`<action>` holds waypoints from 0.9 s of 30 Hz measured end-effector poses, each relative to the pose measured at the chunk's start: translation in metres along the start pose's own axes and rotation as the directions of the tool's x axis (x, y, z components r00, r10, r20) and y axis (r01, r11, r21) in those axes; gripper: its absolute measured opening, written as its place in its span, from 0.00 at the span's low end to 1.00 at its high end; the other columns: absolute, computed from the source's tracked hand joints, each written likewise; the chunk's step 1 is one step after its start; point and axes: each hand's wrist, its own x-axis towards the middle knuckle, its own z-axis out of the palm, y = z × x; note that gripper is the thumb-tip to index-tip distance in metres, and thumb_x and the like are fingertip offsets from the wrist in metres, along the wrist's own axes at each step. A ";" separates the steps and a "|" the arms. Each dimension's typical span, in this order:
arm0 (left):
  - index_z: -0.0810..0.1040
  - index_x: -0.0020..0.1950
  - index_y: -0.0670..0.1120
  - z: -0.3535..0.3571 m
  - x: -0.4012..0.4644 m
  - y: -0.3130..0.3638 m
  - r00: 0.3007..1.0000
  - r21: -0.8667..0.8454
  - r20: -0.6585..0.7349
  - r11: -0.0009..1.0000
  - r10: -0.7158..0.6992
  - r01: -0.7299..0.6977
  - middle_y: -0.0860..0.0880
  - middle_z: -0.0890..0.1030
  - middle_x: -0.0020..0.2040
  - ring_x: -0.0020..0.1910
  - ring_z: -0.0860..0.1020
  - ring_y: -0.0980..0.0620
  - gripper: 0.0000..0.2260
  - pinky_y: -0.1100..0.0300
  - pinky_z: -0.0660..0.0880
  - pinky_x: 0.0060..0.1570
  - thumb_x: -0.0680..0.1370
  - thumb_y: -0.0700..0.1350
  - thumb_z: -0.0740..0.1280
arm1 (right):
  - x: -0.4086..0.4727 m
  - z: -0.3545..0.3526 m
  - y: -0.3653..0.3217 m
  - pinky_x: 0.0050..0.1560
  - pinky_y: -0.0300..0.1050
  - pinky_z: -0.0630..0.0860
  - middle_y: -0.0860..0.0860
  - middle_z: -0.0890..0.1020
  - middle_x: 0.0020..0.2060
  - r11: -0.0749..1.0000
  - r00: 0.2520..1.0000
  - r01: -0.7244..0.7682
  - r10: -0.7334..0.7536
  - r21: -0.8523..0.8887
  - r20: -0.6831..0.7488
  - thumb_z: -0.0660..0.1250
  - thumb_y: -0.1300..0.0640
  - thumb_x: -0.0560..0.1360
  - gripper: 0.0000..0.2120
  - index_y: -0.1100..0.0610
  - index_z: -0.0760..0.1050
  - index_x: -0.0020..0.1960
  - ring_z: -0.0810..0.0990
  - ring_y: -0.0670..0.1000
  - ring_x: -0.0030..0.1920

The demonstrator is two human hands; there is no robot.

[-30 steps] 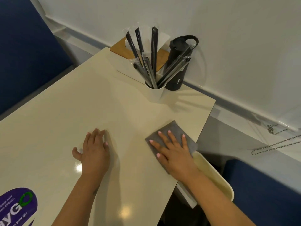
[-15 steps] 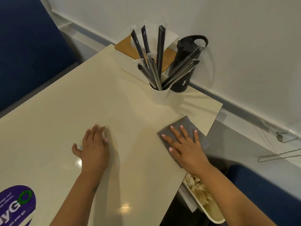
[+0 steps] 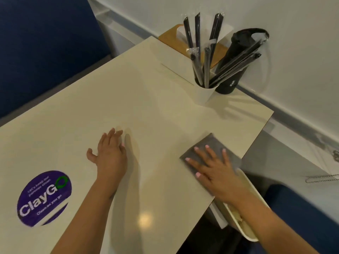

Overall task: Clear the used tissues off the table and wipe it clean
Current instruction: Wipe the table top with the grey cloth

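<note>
The right hand [image 3: 216,170] lay flat with its fingers spread and straight, pressing a grey cloth [image 3: 205,145] onto the cream table [image 3: 128,99] close to the table's right edge. It gripped nothing; the cloth was simply pinned under the palm and fingers. The left hand [image 3: 110,154] rested palm down on the bare tabletop, fingers straight and close together, thumb held out to the side, holding nothing.

Below the table's right edge a cream bin [image 3: 245,224] was partly covered by the right forearm, and the pale crumpled tissues [image 3: 236,215] inside showed only as a blurred sliver. The cloth's near end was hidden under the hand. A purple ClayGo sticker [image 3: 44,197] sat on the table near the left arm; its small print was hard to read. A white cup [image 3: 203,95] of wrapped black straws [image 3: 207,65] stood beside a black bottle [image 3: 231,74] at the far corner.

Against half a second earlier, the cloth and right hand sat slightly nearer the person along the edge, and the sticker showed more fully.
</note>
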 end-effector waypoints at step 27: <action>0.71 0.66 0.48 -0.046 -0.082 -0.131 0.996 -0.077 -0.073 0.996 -0.054 0.049 0.48 0.70 0.69 0.71 0.63 0.46 0.17 0.35 0.47 0.67 0.78 0.37 0.58 | -0.008 0.035 -0.163 0.70 0.66 0.32 0.44 0.43 0.77 0.992 0.993 0.114 -0.113 -0.062 0.027 0.32 0.41 0.75 0.27 0.36 0.43 0.74 0.37 0.53 0.76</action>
